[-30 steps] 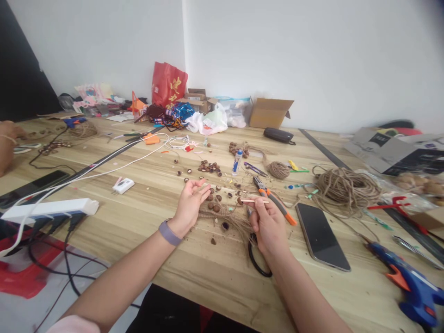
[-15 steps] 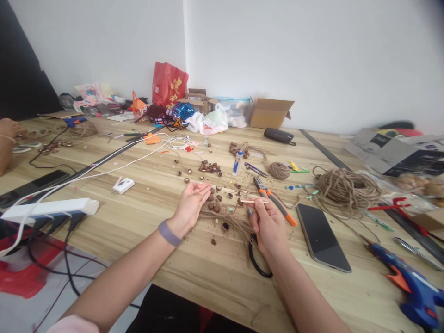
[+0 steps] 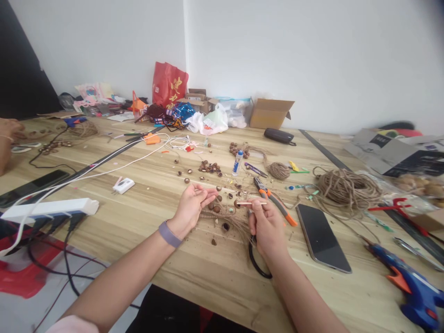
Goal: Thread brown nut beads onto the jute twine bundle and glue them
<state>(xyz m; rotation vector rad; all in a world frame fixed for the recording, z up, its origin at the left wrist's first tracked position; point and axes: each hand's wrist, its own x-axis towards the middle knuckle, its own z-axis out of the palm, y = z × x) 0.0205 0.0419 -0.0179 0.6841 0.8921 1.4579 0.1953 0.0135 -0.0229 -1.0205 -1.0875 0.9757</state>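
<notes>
Light bright, even, diffuse, source unseen; white wall [image 3: 312, 55] slightly washed out. Shadows soft, faint on table [image 3: 208, 273]. Dull sheen on phone [image 3: 321, 236]. Centre sharp: stick [image 3: 251, 203] in right hand [image 3: 265, 227] crisp. Edges bowed by wide lens; glue gun [image 3: 412, 286] near right softened.

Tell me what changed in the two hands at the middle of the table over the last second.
The left hand has curled its fingers in from an open palm; whether it pinches anything cannot be told. The right hand has shifted slightly left, still holding the thin stick level, its tip now nearer the left hand. The pliers, phone and glue gun lie as before.
</notes>
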